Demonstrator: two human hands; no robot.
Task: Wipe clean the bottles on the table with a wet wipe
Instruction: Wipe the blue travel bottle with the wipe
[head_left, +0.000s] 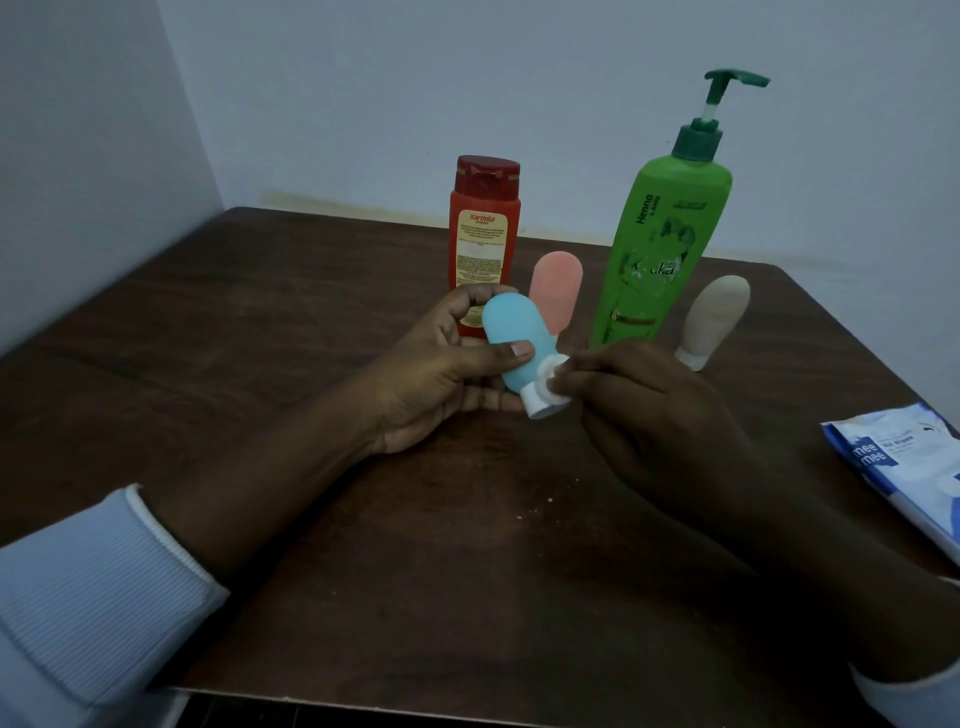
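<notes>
Blue squeeze bottle (511, 338) sits mid-frame, off the table, tilted with its white cap (536, 405) pointing lower right. Left hand (436, 384) is clamped on it: thumb across the front, fingers curled round the back and underside. Right hand (649, 405) comes in from the right, fingertips pinched together on a small white wad, the wet wipe (546, 373), pressed against the cap end. Wad and cap are both white, so the exact edge between them is hard to tell.

Upright behind the hands, left to right:
- red bottle (483, 244), flip-top cap, label facing the camera, partly hidden by the left hand's fingers
- pink squeeze bottle (557, 288), just beside the red one, lower part hidden behind the blue bottle
- green pump bottle (654, 249), tallest, dark green pump head turned right
- beige squeeze bottle (714, 317), standing on its white cap, right of the green one and leaning slightly left

Wipes pack (904, 467), blue and white, lies flat at the right edge of the frame, cut off by it. Dark wood table (260, 338) fills the lower frame, with a few pale crumbs (535, 506) below the hands. White ribbed sleeve (88, 587) at lower left, and a second cuff (914, 691) at the lower right corner. Lighting is dim.
</notes>
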